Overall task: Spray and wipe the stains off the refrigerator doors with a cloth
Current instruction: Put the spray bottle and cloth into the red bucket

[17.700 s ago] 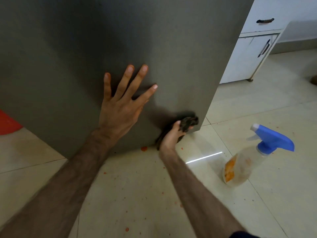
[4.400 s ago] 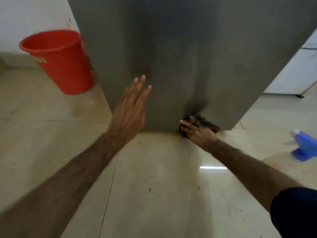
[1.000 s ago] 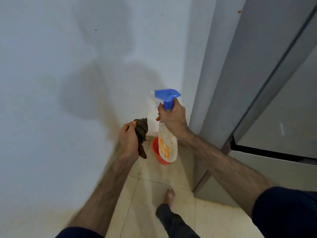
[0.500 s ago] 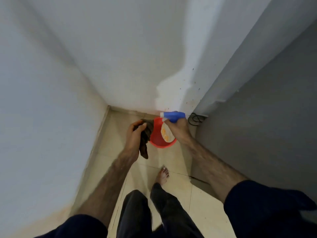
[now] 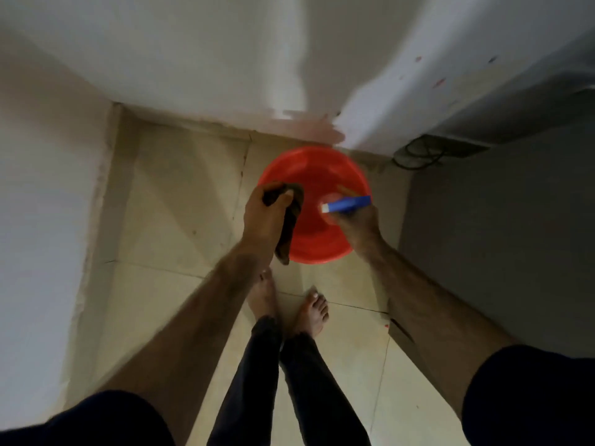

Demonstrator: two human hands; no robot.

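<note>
Grip: left hand [image 5: 262, 217] fist-clenched round dark cloth [image 5: 289, 226], tail hanging at 6 o'clock; right hand [image 5: 357, 225] wrapped about spray bottle [image 5: 346, 206] neck. Both above red bucket [image 5: 317, 175]. Cloth: soft, light, probably damp; bunch mid-fold.

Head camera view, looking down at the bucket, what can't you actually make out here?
- Spray bottle body: hidden below its blue head and the right hand.
- Red bucket contents: motion blur.
- Cloth upper part: wrapped in the left hand.
- Refrigerator doors: out of frame.
</note>
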